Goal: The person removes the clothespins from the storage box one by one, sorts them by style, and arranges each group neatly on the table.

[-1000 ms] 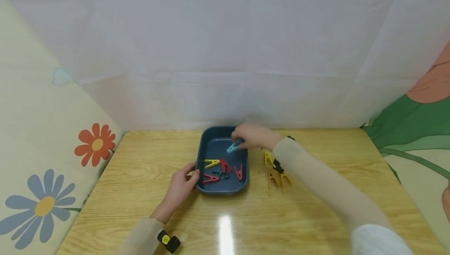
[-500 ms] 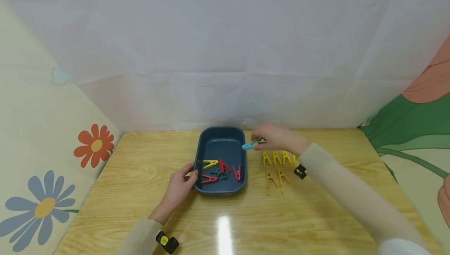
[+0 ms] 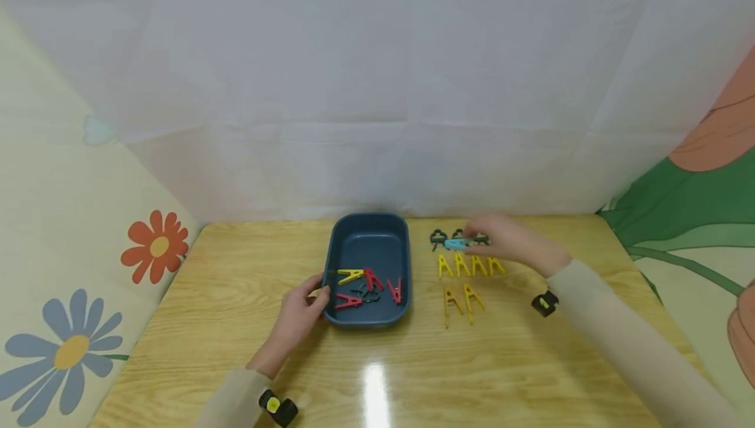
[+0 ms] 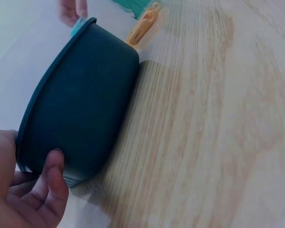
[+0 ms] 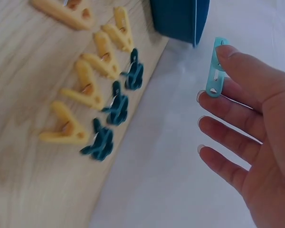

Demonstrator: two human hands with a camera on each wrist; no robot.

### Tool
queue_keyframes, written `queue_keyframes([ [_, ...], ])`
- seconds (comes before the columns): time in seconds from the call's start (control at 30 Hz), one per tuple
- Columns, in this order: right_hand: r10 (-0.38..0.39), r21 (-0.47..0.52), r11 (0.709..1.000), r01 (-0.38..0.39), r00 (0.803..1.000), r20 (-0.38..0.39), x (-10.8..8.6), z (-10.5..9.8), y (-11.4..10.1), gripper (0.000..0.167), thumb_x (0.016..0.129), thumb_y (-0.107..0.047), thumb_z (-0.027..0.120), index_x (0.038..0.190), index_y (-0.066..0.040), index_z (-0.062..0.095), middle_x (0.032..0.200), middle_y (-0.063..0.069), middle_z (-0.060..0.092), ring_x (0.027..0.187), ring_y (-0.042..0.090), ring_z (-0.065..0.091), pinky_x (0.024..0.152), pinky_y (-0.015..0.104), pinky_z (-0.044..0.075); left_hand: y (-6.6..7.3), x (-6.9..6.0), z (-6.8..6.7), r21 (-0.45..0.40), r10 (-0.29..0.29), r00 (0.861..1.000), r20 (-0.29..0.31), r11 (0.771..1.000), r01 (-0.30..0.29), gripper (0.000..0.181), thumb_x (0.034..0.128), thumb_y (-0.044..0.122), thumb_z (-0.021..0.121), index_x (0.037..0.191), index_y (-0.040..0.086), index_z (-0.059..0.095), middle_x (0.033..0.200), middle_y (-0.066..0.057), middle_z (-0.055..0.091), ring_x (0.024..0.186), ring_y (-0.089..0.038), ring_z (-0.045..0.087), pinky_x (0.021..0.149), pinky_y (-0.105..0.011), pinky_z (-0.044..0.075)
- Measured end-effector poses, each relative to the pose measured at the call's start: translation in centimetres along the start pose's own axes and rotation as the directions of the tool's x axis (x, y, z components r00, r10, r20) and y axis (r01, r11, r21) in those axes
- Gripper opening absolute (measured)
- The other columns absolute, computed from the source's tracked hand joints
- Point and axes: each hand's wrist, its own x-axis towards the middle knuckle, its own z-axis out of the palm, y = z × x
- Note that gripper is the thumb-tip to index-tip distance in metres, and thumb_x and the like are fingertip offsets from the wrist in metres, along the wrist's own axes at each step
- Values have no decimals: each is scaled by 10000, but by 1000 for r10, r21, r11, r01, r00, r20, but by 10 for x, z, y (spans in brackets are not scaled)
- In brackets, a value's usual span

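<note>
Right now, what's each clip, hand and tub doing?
Left hand, holding tub
Right hand, pinching light blue clip
Light blue clip, held up
Tub, upright
Red clips, lying in tub
Yellow clips, six on table, one in tub
Dark clips, three on table, tub count unclear

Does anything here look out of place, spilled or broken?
Nothing looks spilled or broken. The one untidy spot is the tray, where loose clips lie jumbled at different angles; it stands out because the yellow clips and green clips on the table lie in rows.
</note>
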Motion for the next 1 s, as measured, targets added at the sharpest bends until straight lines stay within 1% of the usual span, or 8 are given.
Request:
queue_keyframes([
  [0.17, 93, 17, 996, -93, 995, -28, -20, 3, 12, 227, 955, -222, 773, 1091, -43, 742, 1065, 83, 729, 1018, 317, 678, 931, 518, 545, 0, 0, 0, 6, 5, 1000, -4, 1000, -5, 400, 1059, 102, 579, 1438, -26, 574, 1377, -273, 613, 900, -250, 717, 629, -263, 577],
  [0.27, 129, 25, 991, -128, 990, -56, -31, 8, 20, 218, 941, -213, 788, 1069, -44, 735, 1039, 60, 722, 1007, 315, 681, 916, 516, 548, -2, 1, 0, 2, 0, 1000, -7, 1000, 0, 398, 1057, 101, 581, 1436, -22, 578, 1372, -270, 615, 886, -240, 712, 625, -259, 575],
  [0.4, 179, 56, 983, -175, 980, -80, -46, 15, 29, 193, 937, -193, 791, 1042, -44, 728, 1012, 49, 703, 1003, 335, 671, 901, 529, 544, -3, 2, 0, -12, -5, 1000, 1, 1000, 5, 400, 1063, 107, 574, 1442, -19, 572, 1377, -268, 611, 881, -235, 710, 629, -264, 583],
  [0.47, 221, 76, 974, -215, 972, -80, -54, 18, 33, 189, 944, -204, 784, 1037, -50, 726, 1014, 51, 695, 1006, 338, 663, 896, 537, 541, -3, 3, 0, -12, -3, 1000, 7, 1000, 3, 402, 1066, 108, 569, 1446, -23, 567, 1378, -271, 607, 876, -232, 710, 631, -269, 586],
  [0.57, 283, 103, 956, -274, 956, -82, -63, 24, 39, 200, 955, -227, 774, 1048, -56, 730, 1027, 58, 696, 1012, 329, 660, 898, 541, 538, -3, 3, -1, -6, -2, 1000, 11, 1000, 2, 406, 1066, 112, 569, 1448, -26, 563, 1378, -274, 607, 867, -231, 711, 631, -274, 589],
  [0.73, 365, 128, 928, -350, 924, -118, -76, 37, 49, 241, 971, -262, 757, 1074, -45, 735, 1054, 84, 706, 1012, 312, 661, 891, 544, 542, -3, 3, 0, -2, -7, 1000, 14, 1000, 7, 406, 1068, 112, 568, 1451, -23, 562, 1381, -270, 607, 859, -230, 710, 629, -271, 587],
  [0.87, 435, 150, 898, -414, 887, -156, -81, 48, 55, 257, 967, -274, 761, 1053, -33, 736, 1034, 108, 706, 991, 325, 657, 873, 558, 540, -3, 3, 0, -2, -11, 1000, 15, 1000, 12, 405, 1073, 121, 562, 1454, -15, 562, 1388, -262, 605, 870, -224, 702, 636, -267, 586],
  [1.0, 478, 153, 878, -454, 855, -203, -84, 58, 56, 275, 966, -280, 759, 1038, -16, 729, 990, 106, 707, 963, 329, 652, 871, 568, 532, -5, 5, 1, -3, -10, 1000, 14, 1000, 10, 408, 1075, 126, 562, 1459, -13, 559, 1392, -259, 603, 871, -224, 699, 639, -269, 586],
])
